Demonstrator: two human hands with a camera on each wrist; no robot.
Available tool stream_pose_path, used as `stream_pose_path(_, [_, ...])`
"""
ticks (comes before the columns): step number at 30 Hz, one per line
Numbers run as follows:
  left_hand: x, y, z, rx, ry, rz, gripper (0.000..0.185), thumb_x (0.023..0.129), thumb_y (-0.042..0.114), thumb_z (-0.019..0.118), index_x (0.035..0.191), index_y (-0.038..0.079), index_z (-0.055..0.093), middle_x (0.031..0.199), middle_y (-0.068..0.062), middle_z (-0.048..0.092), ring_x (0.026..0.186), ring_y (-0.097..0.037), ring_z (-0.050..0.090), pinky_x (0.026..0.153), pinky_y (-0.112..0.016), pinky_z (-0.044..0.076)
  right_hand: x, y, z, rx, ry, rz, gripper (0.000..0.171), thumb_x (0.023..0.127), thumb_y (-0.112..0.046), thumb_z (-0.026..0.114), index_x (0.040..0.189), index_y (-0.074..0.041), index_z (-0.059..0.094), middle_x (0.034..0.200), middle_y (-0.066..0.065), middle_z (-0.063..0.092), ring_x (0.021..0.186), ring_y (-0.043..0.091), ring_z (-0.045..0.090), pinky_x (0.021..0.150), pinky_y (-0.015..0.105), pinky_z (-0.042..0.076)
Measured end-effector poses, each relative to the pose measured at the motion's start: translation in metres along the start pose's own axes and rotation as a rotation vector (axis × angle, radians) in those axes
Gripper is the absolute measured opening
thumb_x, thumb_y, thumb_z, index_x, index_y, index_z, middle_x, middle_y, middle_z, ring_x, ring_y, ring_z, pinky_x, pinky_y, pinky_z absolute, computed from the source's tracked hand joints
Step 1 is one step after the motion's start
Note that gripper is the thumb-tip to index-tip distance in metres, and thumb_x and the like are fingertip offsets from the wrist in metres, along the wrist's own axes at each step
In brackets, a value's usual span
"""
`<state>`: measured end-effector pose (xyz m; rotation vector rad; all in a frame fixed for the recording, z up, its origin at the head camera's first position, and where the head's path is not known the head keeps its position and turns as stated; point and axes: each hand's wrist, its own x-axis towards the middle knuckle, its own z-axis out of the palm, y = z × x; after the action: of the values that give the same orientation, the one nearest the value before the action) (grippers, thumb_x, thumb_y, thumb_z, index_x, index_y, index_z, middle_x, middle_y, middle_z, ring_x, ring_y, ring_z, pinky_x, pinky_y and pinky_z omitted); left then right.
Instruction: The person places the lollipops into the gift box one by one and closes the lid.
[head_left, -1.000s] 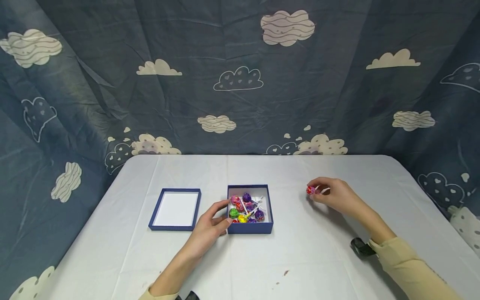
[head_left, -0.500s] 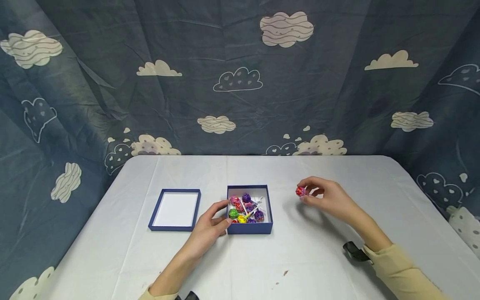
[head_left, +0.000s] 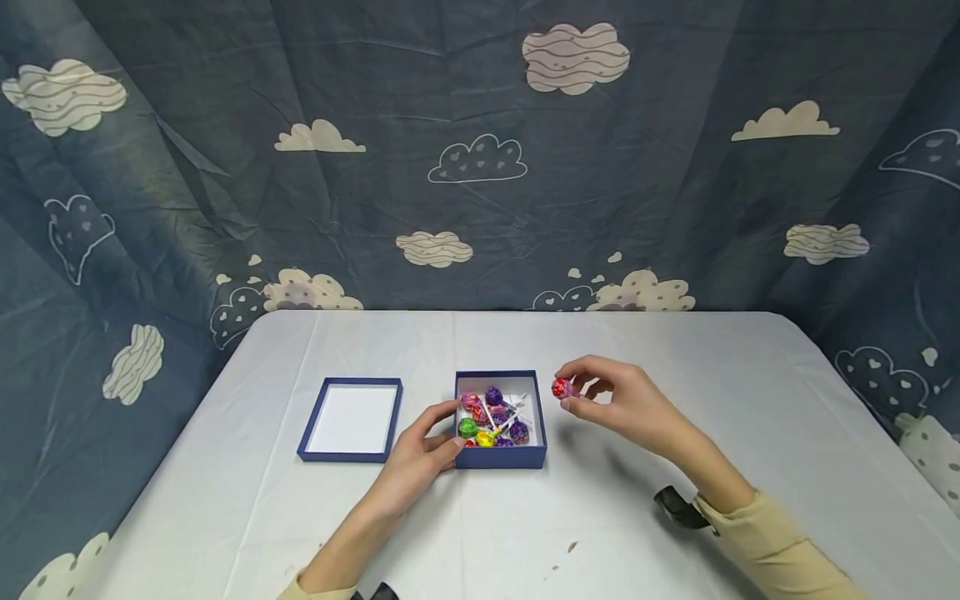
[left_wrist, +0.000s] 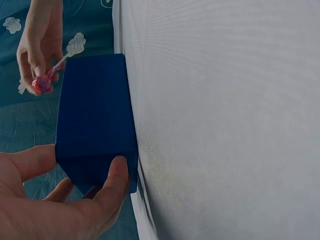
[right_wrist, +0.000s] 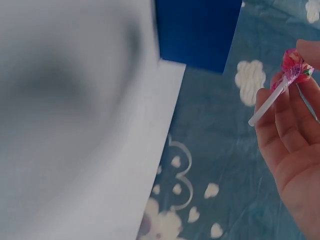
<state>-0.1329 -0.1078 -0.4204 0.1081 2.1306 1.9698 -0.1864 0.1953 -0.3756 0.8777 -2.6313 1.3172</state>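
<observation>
My right hand (head_left: 621,398) pinches a red and pink wrapped lollipop (head_left: 562,388) in the air, just right of a blue box (head_left: 501,457). In the right wrist view, the white stick of the lollipop (right_wrist: 270,106) angles down across the fingers. With fingers bent at its left end, my left hand (head_left: 420,446) holds the box in place on the table. Inside lie several lollipops (head_left: 484,437) in purple, pink, red, green and yellow wrappers, their white sticks crossing. From the left wrist, only the outer walls of the box (left_wrist: 95,105) show.
Left of my left hand lies a blue-rimmed lid (head_left: 350,456), its white inside facing up. A white cloth covers the table (head_left: 585,500). Behind the far edge hangs a dark blue curtain (head_left: 480,208) with cloud prints.
My right hand has moved left with the lollipop, from the right part of the table to just beside the box. My left hand and the box have stayed in place.
</observation>
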Motion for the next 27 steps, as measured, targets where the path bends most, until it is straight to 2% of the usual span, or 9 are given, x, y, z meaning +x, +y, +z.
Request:
stream_pose_path(13, [0.001,-0.001,-0.001,-0.014,-0.010,0.000,0.052,0.097,0.008,0.058,0.146,0.011,0.044,0.155,-0.018,0.029,0.127,-0.039,0.049,0.092,-0.041,0.052,0.014,-0.026,0.038,0.073,-0.073,-0.108,0.025,0.090,-0.016,0.074,0.114,-0.015,0.068,0.103,-0.008,0.067,0.089,0.014,0.062,0.077,0.037,0.054])
stream_pose_path(20, [0.000,-0.001,0.000,-0.004,-0.015,0.010,0.050,0.098,0.008,0.057,0.146,0.010,0.044,0.155,-0.018,0.028,0.128,-0.040,0.049,0.092,-0.042,0.051,0.022,-0.033,0.056,0.113,-0.078,-0.102,0.025,0.088,-0.014,0.075,0.112,-0.017,0.069,0.103,-0.010,0.066,0.088,0.013,0.062,0.075,0.033,0.054])
stream_pose_path(27, [0.000,-0.002,-0.001,-0.015,-0.020,0.021,0.051,0.097,0.008,0.058,0.146,0.010,0.044,0.155,-0.018,0.029,0.126,-0.038,0.050,0.091,-0.041,0.052,0.031,-0.031,0.071,0.054,-0.143,-0.078,0.028,0.086,-0.012,0.076,0.112,-0.014,0.068,0.102,-0.012,0.065,0.087,0.012,0.061,0.076,0.035,0.054])
